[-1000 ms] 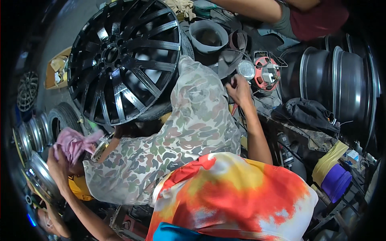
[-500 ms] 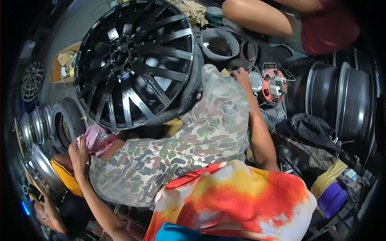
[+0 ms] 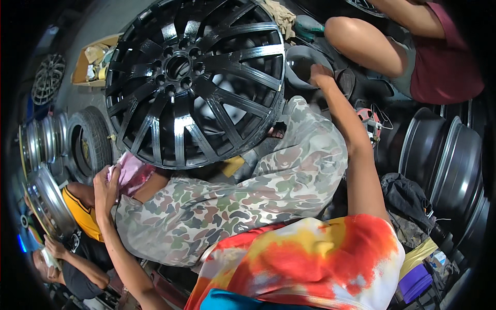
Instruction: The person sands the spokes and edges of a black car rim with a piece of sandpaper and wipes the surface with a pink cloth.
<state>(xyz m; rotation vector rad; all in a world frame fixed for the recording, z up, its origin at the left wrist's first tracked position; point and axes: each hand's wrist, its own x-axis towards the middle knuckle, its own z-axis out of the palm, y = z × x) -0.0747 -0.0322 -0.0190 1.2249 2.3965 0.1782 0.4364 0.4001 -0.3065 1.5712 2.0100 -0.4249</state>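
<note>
A large glossy black multi-spoke wheel rim rests in front of me, tilted, on a dark tire. My left hand is closed on the edge of a pink cloth lying over my bare lower leg, left of the rim's lower edge. Right of the rim, my right hand reaches over the side of a grey bucket of dark liquid. Its fingers are curled down into the bucket, and whatever they hold is hidden.
A box of small items and a tire lie left. Two other people sit at right and lower left. Several wheel rims stand right, near a red cord reel. A green-grey tool lies behind the bucket.
My right hand has moved forward from beside my knee to the bucket. My left hand stays on the pink cloth. The view has shifted, so the rim sits farther right.
</note>
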